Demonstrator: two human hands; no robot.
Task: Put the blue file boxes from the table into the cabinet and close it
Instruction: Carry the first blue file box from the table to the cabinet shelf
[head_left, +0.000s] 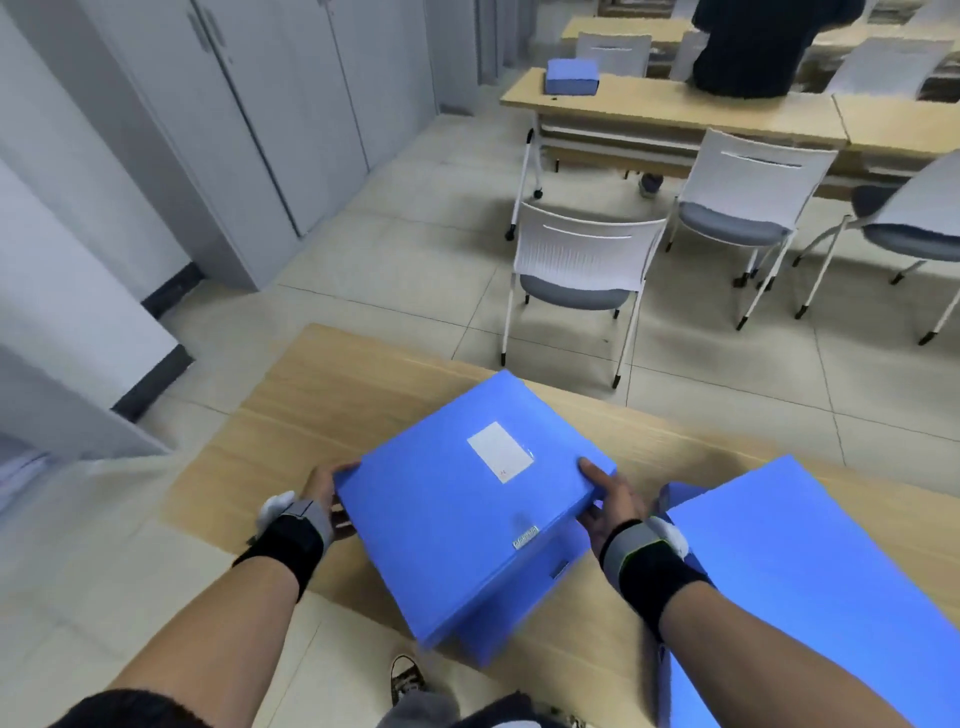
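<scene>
Both hands grip the same flat blue plastic file box with a white label on its lid (462, 499), which sits at about 6 o'clock in the head view, tilted and lying on top of a second blue box of the same kind (524, 597) on the light wooden table (332, 410). The left hand (324, 491) is closed on the box's near-left corner, fingers curled under its edge; the right hand (610, 501) clamps the right corner, thumb on the lid and fingers wrapped below. Each wrist wears a black and grey strap.

Another large blue file box (810, 587) lies at 4 o'clock, just beside the right forearm, and a smaller-looking blue box (571, 77) rests on a far wooden desk (670, 111) at 1 o'clock. The tall grey metal cabinet with shut double doors (244, 130) stands at 10 to 11 o'clock, well apart from the table. White chairs with grey seats (576, 260) stand at 12 to 2 o'clock.

The box looks rigid, with smooth, likely slippery plastic faces, so a hold on opposite corners with fingers hooked beneath seems sounder than pinching the flat lid. Its weight cannot be told; loaded with paper it could be heavy and shift inside when tipped, so keeping it level would help. The cabinet doors appear shut, which would call for a free hand before loading
</scene>
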